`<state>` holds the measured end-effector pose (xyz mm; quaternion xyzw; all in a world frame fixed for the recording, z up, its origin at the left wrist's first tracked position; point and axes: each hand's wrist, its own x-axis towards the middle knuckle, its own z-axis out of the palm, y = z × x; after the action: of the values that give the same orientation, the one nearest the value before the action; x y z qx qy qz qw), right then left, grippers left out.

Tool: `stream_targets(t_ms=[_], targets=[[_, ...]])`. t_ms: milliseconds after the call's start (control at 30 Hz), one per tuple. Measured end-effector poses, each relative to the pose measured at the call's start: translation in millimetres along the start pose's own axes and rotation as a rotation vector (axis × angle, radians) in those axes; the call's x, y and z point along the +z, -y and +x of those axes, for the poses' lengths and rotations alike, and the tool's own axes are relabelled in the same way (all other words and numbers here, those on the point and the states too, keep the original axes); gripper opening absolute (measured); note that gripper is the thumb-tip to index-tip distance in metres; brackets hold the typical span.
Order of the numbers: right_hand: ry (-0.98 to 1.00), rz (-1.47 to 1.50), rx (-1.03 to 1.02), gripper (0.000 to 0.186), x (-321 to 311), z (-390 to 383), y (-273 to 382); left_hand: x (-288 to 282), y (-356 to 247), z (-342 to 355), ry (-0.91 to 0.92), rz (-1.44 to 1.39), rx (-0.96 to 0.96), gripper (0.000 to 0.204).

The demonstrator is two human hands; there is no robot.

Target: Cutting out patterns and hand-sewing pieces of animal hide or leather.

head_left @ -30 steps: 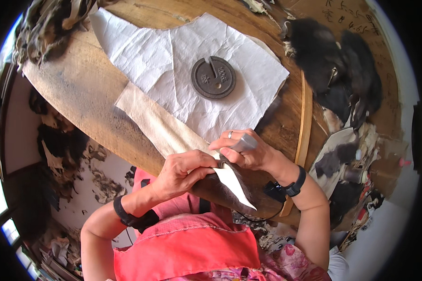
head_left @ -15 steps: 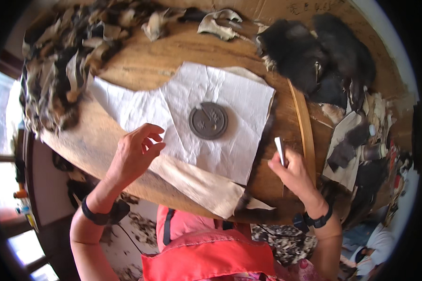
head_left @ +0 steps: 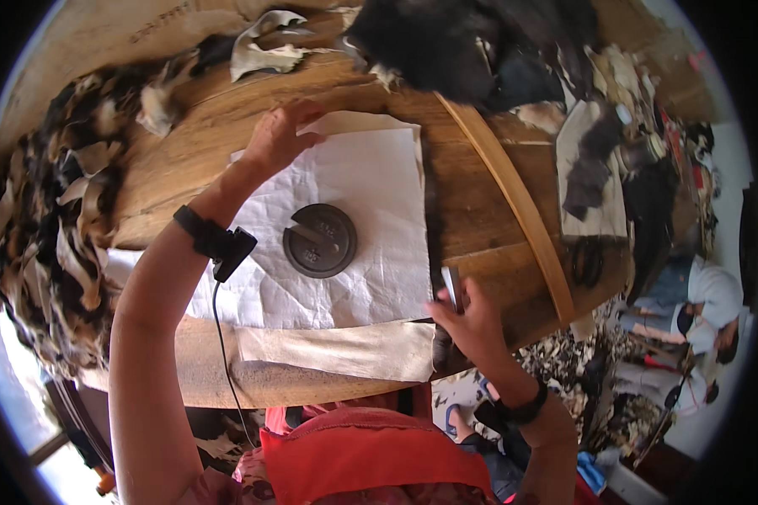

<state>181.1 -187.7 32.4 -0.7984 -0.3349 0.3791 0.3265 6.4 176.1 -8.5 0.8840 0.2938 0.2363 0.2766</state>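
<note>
A white pattern sheet lies creased over a cream hide, whose edges show at the top and bottom. On the sheet rests a dark, round, slotted weight. My left hand reaches over the sheet's far left corner, thumb and fingers apart, holding nothing; whether its fingertips touch the hide is unclear. My right hand is closed around a flat, silver metal blade with its upper end pointing up. It is just right of the sheet's right edge, near the dark fur fringe.
A curved wooden strip lies on the wooden table to the right. Black fur pelts are at the back, and fur scraps pile up at the left. Other people sit at the far right, beside scraps on the floor.
My left hand has moved away from me to the sheet's far edge. My right hand keeps the blade beside the right edge. The view has turned, and the sheet and weight appear rotated.
</note>
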Motion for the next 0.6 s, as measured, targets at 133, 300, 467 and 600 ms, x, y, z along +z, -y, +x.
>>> stream_targets(t_ms=[133,300,467,600], targets=[[-0.04,0.129,0.061,0.039,12.3,26.5,3.4,8.8,-0.6,24.3,0.241,-0.137,-0.3,0.044],[0.058,-0.177,-0.001,0.04,23.2,24.2,2.7,3.9,-2.5,25.5,0.382,-0.026,-0.273,0.035],[0.116,-0.016,0.13,0.039,14.5,37.3,7.8,-4.4,1.3,11.9,0.254,-0.163,-0.097,0.031],[0.007,-0.535,-0.109,0.033,-16.6,105.4,58.8,-32.2,28.1,-4.2,0.243,-0.075,-0.267,0.03]])
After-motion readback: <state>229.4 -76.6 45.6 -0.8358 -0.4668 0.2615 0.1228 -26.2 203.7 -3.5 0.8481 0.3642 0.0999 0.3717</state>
